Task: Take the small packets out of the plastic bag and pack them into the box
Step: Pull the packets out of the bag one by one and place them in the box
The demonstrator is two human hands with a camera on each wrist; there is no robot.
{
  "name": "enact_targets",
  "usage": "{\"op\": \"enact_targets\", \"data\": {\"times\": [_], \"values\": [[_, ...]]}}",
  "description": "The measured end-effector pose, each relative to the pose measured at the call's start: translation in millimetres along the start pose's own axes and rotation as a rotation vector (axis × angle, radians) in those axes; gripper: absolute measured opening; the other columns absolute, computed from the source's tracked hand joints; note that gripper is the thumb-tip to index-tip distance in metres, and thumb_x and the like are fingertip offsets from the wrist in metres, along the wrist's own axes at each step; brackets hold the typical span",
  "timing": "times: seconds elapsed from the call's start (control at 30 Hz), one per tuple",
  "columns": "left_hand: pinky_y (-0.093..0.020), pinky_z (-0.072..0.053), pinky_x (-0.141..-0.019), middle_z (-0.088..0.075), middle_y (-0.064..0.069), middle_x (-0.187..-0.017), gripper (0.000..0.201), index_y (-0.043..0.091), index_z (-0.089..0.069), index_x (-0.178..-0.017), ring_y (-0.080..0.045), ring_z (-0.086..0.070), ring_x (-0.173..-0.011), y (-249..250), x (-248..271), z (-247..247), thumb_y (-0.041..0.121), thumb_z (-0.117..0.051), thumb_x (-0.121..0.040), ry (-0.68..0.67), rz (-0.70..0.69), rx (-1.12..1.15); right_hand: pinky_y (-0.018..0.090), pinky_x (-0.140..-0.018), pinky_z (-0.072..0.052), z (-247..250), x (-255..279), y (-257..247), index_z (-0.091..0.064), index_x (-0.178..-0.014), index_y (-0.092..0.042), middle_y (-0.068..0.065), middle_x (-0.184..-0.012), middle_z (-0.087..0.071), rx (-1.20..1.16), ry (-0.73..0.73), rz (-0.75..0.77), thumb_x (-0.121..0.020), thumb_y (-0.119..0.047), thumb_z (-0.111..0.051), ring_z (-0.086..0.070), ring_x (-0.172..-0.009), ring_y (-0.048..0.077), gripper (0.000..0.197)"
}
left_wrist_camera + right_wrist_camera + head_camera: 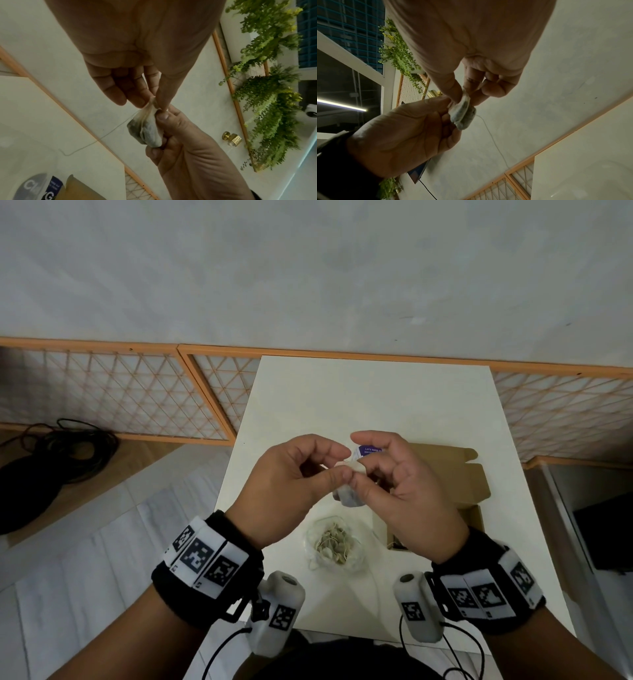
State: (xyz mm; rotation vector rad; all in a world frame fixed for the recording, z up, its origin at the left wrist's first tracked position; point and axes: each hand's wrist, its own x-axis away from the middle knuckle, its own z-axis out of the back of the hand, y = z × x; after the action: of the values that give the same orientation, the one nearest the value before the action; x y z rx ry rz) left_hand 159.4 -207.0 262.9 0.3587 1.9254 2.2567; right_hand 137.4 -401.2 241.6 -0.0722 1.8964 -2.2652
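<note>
Above the white table [342,405] both hands hold one small packet [347,493], a pale tea bag with dark contents. My left hand [344,463] pinches its gathered top between thumb and forefinger [155,102]. My right hand [359,474] pinches the same top from the other side [464,100], its other fingers curled under the packet [145,132]. A thin string [102,136] hangs from the packet. Below the hands, the clear plastic bag [337,542] lies on the table with several packets inside. The open cardboard box [474,474] sits to the right, partly hidden by my right hand.
A purple printed label [368,451] shows behind my fingers, next to the box. An orange lattice fence [137,392] runs behind the table. Black cables [61,453] lie on the floor at the left. A dark object [606,532] stands right of the table.
</note>
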Motion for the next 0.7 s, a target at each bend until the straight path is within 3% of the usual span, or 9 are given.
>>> {"op": "enact_targets", "data": {"times": [0.1, 0.17, 0.3, 0.4, 0.47, 0.53, 0.6, 0.7], "values": [[-0.023, -0.054, -0.069, -0.078, -0.006, -0.085, 0.008, 0.013, -0.076, -0.1, -0.016, -0.069, -0.074, -4, 1, -1, 0.011, -0.076, -0.092, -0.012, 0.03, -0.048, 0.05, -0.077, -0.054, -2, -2, 4, -0.051, -0.138, -0.02, 0.002, -0.088, -0.077, -0.008, 0.002, -0.007, -0.099, -0.005, -0.067, -0.068, -0.079, 0.013, 0.045], [-0.022, -0.056, -0.072, -0.078, -0.007, -0.084, 0.004, 0.011, -0.076, -0.096, -0.014, -0.072, -0.077, -8, 2, 0, 0.009, -0.074, -0.094, 0.001, 0.041, -0.055, 0.036, -0.076, -0.055, -4, -4, 13, -0.054, -0.136, -0.021, 0.001, -0.097, -0.078, -0.025, 0.003, -0.022, -0.098, -0.006, -0.069, -0.072, -0.086, 0.017, 0.043], [-0.041, -0.058, -0.081, -0.078, 0.001, -0.083, 0.007, 0.016, -0.076, -0.089, -0.021, -0.072, -0.08, -23, 8, 6, 0.012, -0.073, -0.095, 0.073, 0.091, -0.068, 0.018, -0.074, -0.049, -5, -5, 66, -0.064, -0.125, -0.028, -0.012, -0.107, -0.071, 0.193, 0.005, -0.052, -0.099, -0.019, -0.068, -0.067, -0.09, 0.01, 0.028], [-0.044, -0.06, -0.092, -0.082, -0.001, -0.091, 0.005, 0.013, -0.074, -0.092, -0.023, -0.077, -0.093, -32, 15, 12, 0.011, -0.071, -0.096, 0.087, 0.141, -0.05, 0.024, -0.078, -0.052, -8, 3, 126, -0.068, -0.12, -0.033, -0.011, -0.108, -0.056, 0.646, -0.236, -0.038, -0.102, -0.028, -0.062, -0.059, -0.084, 0.004, 0.02], [-0.04, -0.06, -0.092, -0.082, 0.0, -0.089, 0.005, 0.011, -0.073, -0.092, -0.018, -0.078, -0.092, -37, 19, 15, 0.01, -0.071, -0.097, 0.103, 0.155, -0.067, 0.034, -0.08, -0.056, -16, 9, 161, -0.07, -0.121, -0.037, -0.007, -0.106, -0.049, 0.851, -0.436, -0.078, -0.103, -0.026, -0.058, -0.058, -0.087, 0.014, 0.024], [-0.043, -0.06, -0.093, -0.082, 0.001, -0.09, 0.005, 0.012, -0.073, -0.092, -0.017, -0.078, -0.093, -41, 23, 18, 0.012, -0.071, -0.097, 0.116, 0.17, -0.08, 0.033, -0.079, -0.055, -25, 15, 183, -0.066, -0.127, -0.042, -0.004, -0.105, -0.043, 0.987, -0.585, -0.12, -0.104, -0.022, -0.055, -0.058, -0.088, 0.02, 0.033], [-0.041, -0.059, -0.092, -0.082, 0.003, -0.091, 0.005, 0.013, -0.073, -0.093, -0.015, -0.078, -0.093, -43, 26, 21, 0.013, -0.07, -0.097, 0.119, 0.194, -0.091, 0.032, -0.08, -0.053, -29, 19, 194, -0.061, -0.134, -0.044, -0.001, -0.109, -0.043, 1.057, -0.665, -0.139, -0.105, -0.02, -0.054, -0.058, -0.092, 0.023, 0.038], [-0.037, -0.058, -0.079, -0.081, 0.01, -0.087, 0.007, 0.018, -0.074, -0.091, -0.017, -0.074, -0.082, -47, 30, 25, 0.015, -0.072, -0.096, 0.131, 0.207, -0.172, 0.038, -0.084, -0.056, -33, 19, 199, -0.059, -0.137, -0.04, 0.004, -0.117, -0.047, 1.091, -0.681, -0.141, -0.106, -0.027, -0.051, -0.061, -0.1, 0.026, 0.035]]}}
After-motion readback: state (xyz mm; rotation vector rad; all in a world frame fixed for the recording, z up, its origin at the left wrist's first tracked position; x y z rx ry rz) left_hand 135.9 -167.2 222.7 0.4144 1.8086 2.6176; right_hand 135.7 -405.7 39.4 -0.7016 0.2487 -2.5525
